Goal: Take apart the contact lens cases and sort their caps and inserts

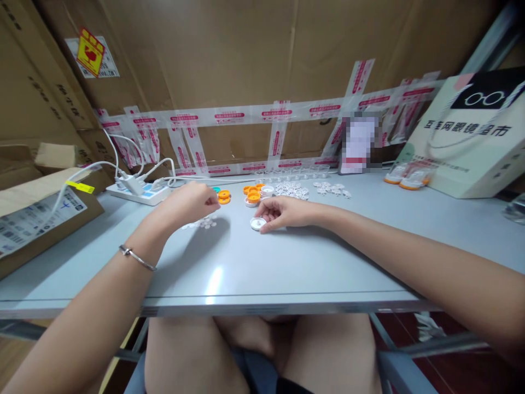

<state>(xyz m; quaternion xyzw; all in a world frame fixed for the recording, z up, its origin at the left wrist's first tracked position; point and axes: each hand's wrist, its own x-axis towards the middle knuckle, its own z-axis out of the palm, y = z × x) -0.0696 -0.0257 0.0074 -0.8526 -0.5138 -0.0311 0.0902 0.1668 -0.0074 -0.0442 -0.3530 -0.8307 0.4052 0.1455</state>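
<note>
On the grey table, a white round plastic cap (257, 224) with a raised rim lies between the thumb and fingers of my right hand (279, 212). Its inside faces up, and a small piece shows at its centre. My left hand (197, 201) hovers with its fingers pinched together; whatever is between them is hidden. Beneath and beside it is a scatter of small white pieces (202, 222). Orange round caps (223, 197) sit just right of the left hand, a bit of teal behind them. Another group of orange caps (253, 191) and white ones stands behind my right hand.
Behind lie a heap of white plastic pieces (292, 190), a smaller group (332, 189) and a row of clear cups (287, 175). A phone (357, 145) leans at the back. A power strip (139, 191) and carton (45, 213) are left; a paper bag (463, 137) is right.
</note>
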